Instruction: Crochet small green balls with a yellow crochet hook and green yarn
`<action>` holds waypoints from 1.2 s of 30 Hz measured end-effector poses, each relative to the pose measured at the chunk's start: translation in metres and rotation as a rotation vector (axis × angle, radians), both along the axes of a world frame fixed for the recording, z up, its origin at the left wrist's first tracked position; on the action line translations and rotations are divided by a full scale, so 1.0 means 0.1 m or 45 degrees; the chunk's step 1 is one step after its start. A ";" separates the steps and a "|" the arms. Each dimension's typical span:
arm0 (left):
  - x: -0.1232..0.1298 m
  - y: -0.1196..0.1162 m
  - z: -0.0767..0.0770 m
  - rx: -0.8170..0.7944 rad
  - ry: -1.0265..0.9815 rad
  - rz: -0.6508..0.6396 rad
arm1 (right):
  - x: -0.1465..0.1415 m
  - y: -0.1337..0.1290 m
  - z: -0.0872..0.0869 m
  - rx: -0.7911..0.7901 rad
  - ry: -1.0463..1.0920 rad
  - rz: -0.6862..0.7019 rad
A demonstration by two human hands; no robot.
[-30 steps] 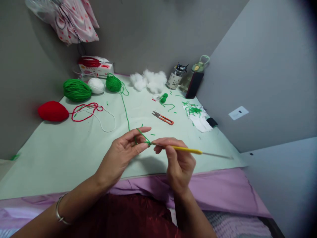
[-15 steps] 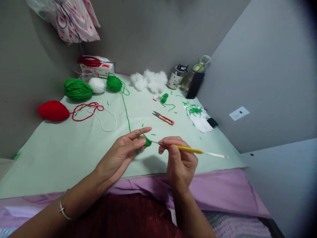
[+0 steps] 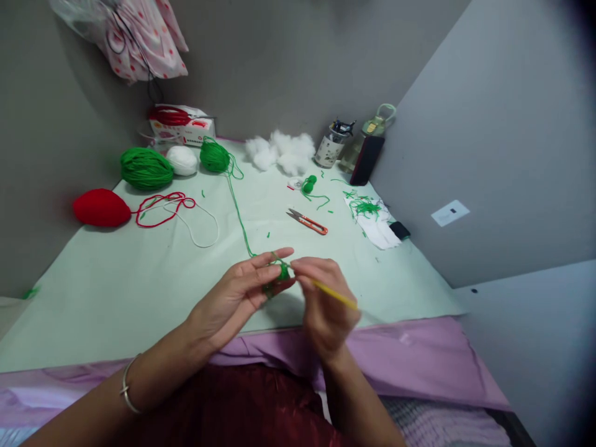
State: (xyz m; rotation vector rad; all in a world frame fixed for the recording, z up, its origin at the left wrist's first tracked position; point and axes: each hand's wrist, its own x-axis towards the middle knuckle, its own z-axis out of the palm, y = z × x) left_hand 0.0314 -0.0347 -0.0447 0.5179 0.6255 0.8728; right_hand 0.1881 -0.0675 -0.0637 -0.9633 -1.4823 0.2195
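Note:
My left hand (image 3: pixel 246 285) pinches a small green crochet piece (image 3: pixel 282 272) between thumb and fingers, with green yarn (image 3: pixel 242 226) looped over the raised index finger. That yarn runs back across the table to a green ball (image 3: pixel 215 155). Close on the right, my right hand (image 3: pixel 328 304) grips a yellow-handled crochet hook (image 3: pixel 336 294) like a pen. The hook's tip end is at the green piece, largely hidden by my fingers. Its rear end is blurred by motion. Orange-handled thread snips (image 3: pixel 307 221) lie on the table beyond my hands.
At the left lie a red yarn ball (image 3: pixel 101 208), a big green skein (image 3: pixel 146 169) and a white ball (image 3: pixel 182 161). White stuffing (image 3: pixel 282 152), a pen cup (image 3: pixel 329 148), a bottle (image 3: pixel 374 124) and a phone (image 3: pixel 367 161) stand behind. Green scraps (image 3: pixel 365 207) lie on paper at the right.
Both hands have come closer together, the left shifting slightly right and the right moving left. The hook has tilted, its rear end swinging down toward me.

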 end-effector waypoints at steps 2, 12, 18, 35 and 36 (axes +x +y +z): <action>-0.03 0.02 0.01 0.029 0.029 0.041 | 0.02 0.03 0.04 -0.185 0.328 0.112; -0.05 -0.02 0.03 0.287 0.304 0.125 | 0.02 0.10 0.08 -0.465 0.743 0.435; -0.10 -0.03 0.03 0.324 0.345 0.122 | 0.05 0.08 0.07 -0.421 0.712 0.486; -0.05 -0.05 0.07 0.524 0.569 0.268 | 0.00 -0.08 0.03 0.229 -0.619 -0.111; -0.05 -0.04 0.06 0.409 0.435 0.184 | 0.00 -0.07 0.02 0.252 -0.638 -0.134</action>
